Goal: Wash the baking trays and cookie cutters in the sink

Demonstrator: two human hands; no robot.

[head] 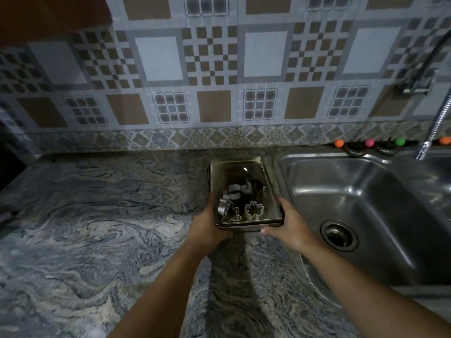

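Note:
A stack of dull metal baking trays lies on the stone counter just left of the steel sink. Several metal cookie cutters sit in the top tray, among them a gingerbread-man cutter, a flower cutter and a round cutter. My left hand grips the stack's near left corner. My right hand grips its near right corner, thumb on the rim. The sink basin holds nothing; its drain is uncovered.
The marbled grey counter stretches left and toward me. A tap with a flexible hose hangs over the sink's far right. Small coloured balls and two drain strainers line the ledge behind the sink. A tiled wall backs the counter.

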